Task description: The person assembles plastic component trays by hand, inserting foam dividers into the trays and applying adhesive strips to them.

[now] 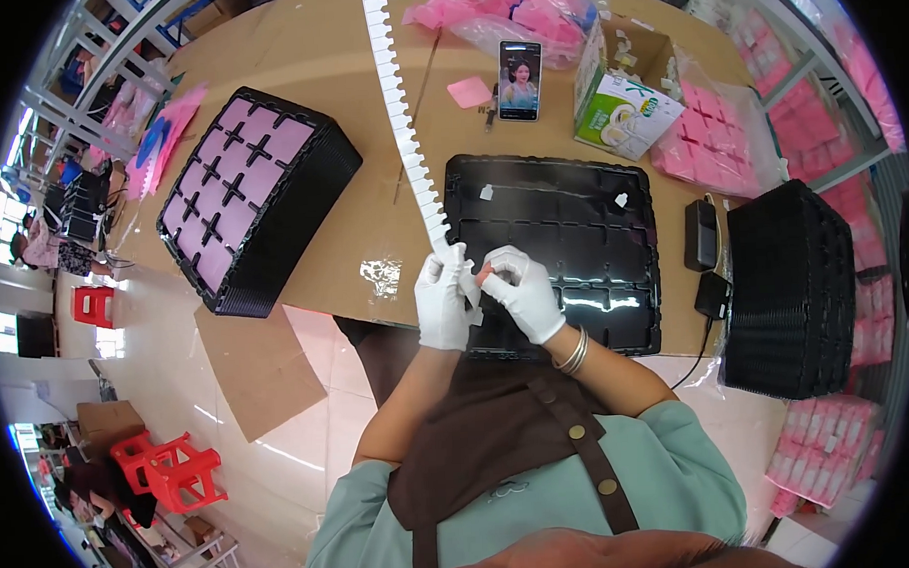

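A long white strip (406, 135) with a notched edge runs from the far edge of the table down to my hands. My left hand (442, 302), in a white glove, is closed on its near end. Close beside it, my right hand (523, 294), also gloved but with a bare fingertip showing, is closed in a pinch at the strip's end; what lies between its fingers is too small to make out. Under and beyond the right hand lies a black plastic tray (552, 220) with shallow compartments. Two small white pieces, one a torn-looking scrap (622, 200), rest on it.
At the left stands a tilted stack of black trays (301, 179) with pink pieces on top. Another black tray stack (790, 292) is at the right, beside a power adapter (701, 235). Farther back are a phone (521, 81), an open carton (624, 113) and bagged pink pieces (710, 140).
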The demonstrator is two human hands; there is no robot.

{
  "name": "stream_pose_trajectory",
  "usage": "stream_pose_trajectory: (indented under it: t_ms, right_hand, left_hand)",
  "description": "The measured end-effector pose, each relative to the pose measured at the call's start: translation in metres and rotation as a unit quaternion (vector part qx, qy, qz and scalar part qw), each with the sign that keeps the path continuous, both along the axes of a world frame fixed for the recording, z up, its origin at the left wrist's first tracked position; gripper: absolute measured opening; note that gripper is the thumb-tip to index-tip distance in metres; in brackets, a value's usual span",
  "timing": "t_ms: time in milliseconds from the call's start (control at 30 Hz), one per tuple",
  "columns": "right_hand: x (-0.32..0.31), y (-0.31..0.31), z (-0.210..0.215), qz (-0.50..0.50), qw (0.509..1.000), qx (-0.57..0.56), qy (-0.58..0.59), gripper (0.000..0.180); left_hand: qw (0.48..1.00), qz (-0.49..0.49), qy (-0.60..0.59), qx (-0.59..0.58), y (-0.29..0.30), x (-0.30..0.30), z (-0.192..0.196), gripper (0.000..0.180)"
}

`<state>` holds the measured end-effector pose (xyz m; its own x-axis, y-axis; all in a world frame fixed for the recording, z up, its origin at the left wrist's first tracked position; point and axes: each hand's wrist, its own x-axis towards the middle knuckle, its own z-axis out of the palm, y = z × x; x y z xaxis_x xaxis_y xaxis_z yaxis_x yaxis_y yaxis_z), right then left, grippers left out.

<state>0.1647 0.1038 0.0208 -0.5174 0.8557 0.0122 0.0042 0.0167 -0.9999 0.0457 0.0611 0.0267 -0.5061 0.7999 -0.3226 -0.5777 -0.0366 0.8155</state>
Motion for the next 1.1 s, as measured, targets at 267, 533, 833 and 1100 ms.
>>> stream_pose_trajectory:
  t_ms: [267,533,833,1100]
  right_hand:
    - [0.142,0.042,0.032,0.066,0.91,0.244,-0.328,0.011]
    - [0.187,0.015,-0.007,-0.159,0.809,0.123,-0.552,0.02]
    - [0.22,0.006,-0.006,-0.032,0.902,0.241,-0.356,0.01]
    - [0.208,0.038,0.005,-0.143,0.963,0.032,-0.224,0.004]
  left_hand:
    - [0.998,0.059,0.023,-0.018,-0.006,-0.023,-0.016,0.013]
    - [0.999,0.031,-0.017,-0.023,0.001,-0.015,-0.022,0.012]
    - [0.999,0.031,0.023,-0.036,-0.004,-0.016,-0.014,0.013]
    - [0.996,0.057,0.058,-0.048,-0.008,-0.023,-0.017,0.013]
